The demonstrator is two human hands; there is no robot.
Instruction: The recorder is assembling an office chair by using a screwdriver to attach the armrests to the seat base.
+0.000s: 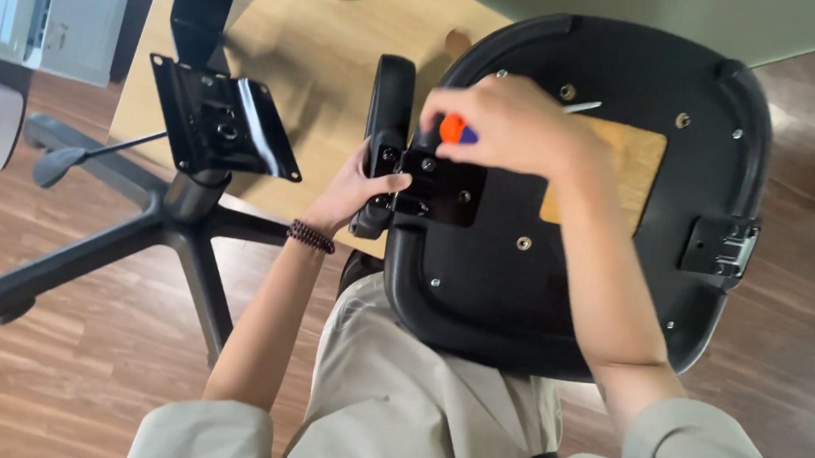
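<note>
Lap-held seat (608,233), hands (506,121) driving screwdriver (453,129)

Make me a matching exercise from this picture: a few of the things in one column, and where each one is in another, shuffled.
Things:
1. screwdriver
2. armrest
3. chair base
4. seat

Places:
A. standing on the wood floor, to the left
B. upside down on the person's lap
C. gripped in the right hand
D. steadied by the left hand at the seat's edge

Pairs: 1-C, 2-D, 3-A, 4-B
</note>
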